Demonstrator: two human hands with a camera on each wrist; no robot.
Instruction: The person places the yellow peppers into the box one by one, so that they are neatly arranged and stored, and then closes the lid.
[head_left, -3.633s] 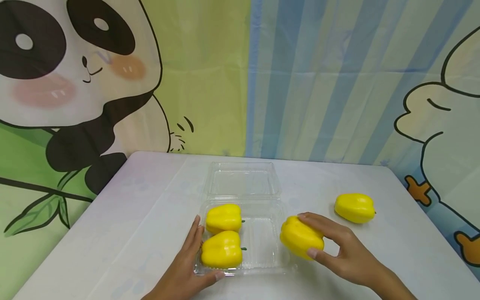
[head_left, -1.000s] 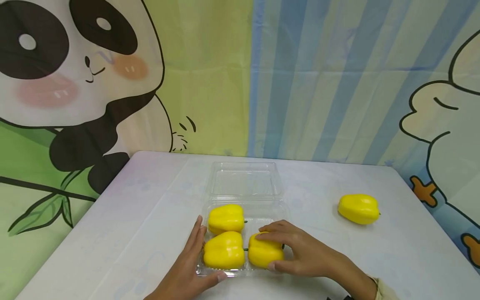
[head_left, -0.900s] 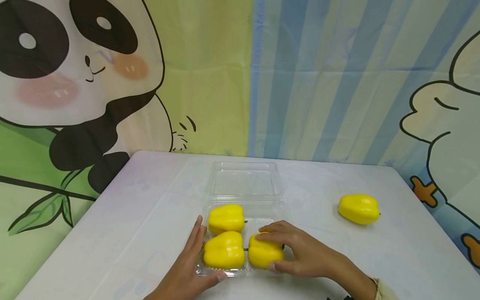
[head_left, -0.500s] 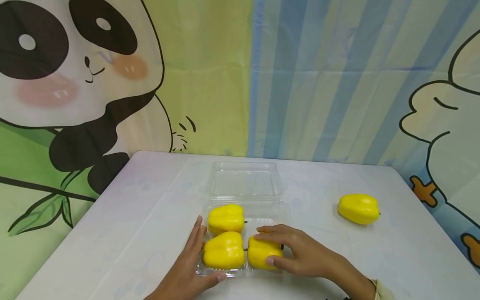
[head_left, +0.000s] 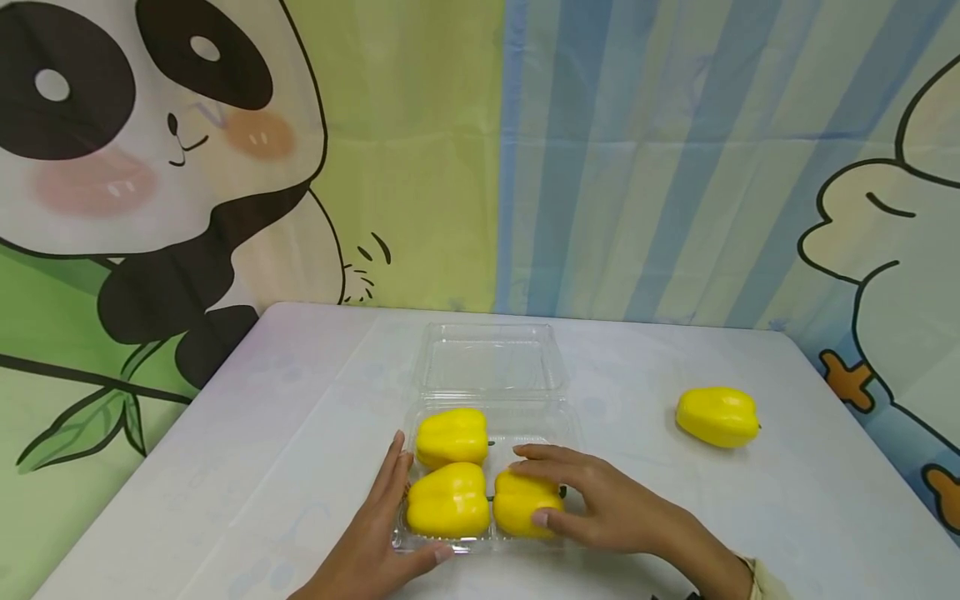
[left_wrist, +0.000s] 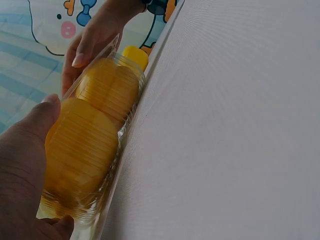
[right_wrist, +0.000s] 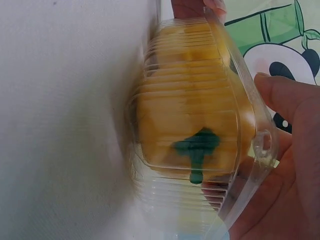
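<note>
A clear plastic clamshell container [head_left: 525,446] lies on the table in the head view, its lid folded back. Two yellow bell peppers fill its left half: the far pepper [head_left: 452,437] and the near pepper [head_left: 447,502]. A third yellow bell pepper [head_left: 525,505] lies in the front right part, its dark green stem [right_wrist: 197,155] facing the right side wall. My right hand [head_left: 600,500] holds this third pepper, fingers over its far side and thumb on the near side. My left hand [head_left: 371,525] rests along the container's left side, fingers straight and thumb by the front rim.
One more yellow bell pepper [head_left: 717,417] lies on the white table [head_left: 645,358] to the right. The raised lid [head_left: 491,358] lies flat behind the container. A cartoon-printed curtain [head_left: 420,167] hangs behind the table's far edge.
From 3.6 seconds ago, my right hand has brought the third pepper leftward into the container. Lately that pepper has shifted slightly left. My left hand has stayed in place.
</note>
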